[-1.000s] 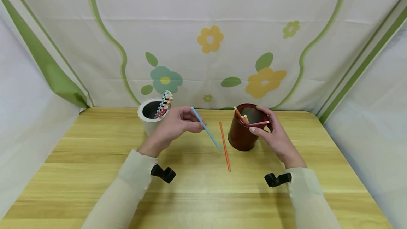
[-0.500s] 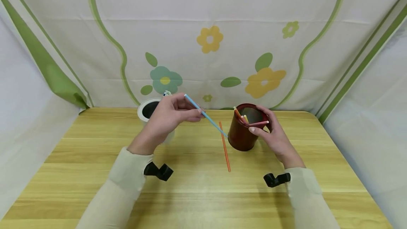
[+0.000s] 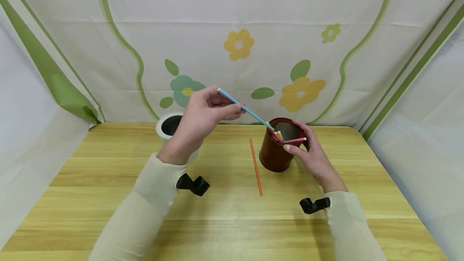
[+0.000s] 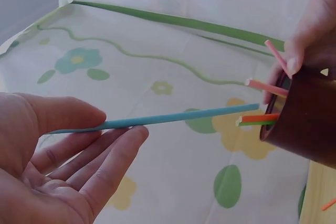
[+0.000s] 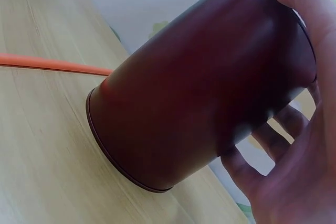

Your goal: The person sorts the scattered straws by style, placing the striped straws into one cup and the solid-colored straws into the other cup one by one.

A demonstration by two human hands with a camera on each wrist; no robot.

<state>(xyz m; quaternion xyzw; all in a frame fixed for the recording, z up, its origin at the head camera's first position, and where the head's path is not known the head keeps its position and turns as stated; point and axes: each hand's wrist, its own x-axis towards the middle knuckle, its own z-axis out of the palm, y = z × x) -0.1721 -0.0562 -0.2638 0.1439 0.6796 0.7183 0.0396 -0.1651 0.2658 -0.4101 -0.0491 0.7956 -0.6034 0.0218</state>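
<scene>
Our left hand [image 3: 203, 112] pinching a blue straw [image 3: 246, 110] tip-first at the dark red cup [image 3: 277, 152], our right hand [image 3: 311, 152] wrapped round the cup, orange straw [image 3: 255, 167] on the counter [image 3: 108, 180] left of it

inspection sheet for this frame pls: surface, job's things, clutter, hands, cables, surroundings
Surface: wooden table, light grain.
Job's things: blue straw, tip at the rim of the dark red cup, which holds several straws; orange straw lies flat on the table beside the cup.
Clutter: white cup behind the left arm.
Hands: left hand pinches the blue straw; right hand grips the dark red cup.
Cables: nothing seen.
Surroundings: floral cloth backdrop with green stripes on three sides.
</scene>
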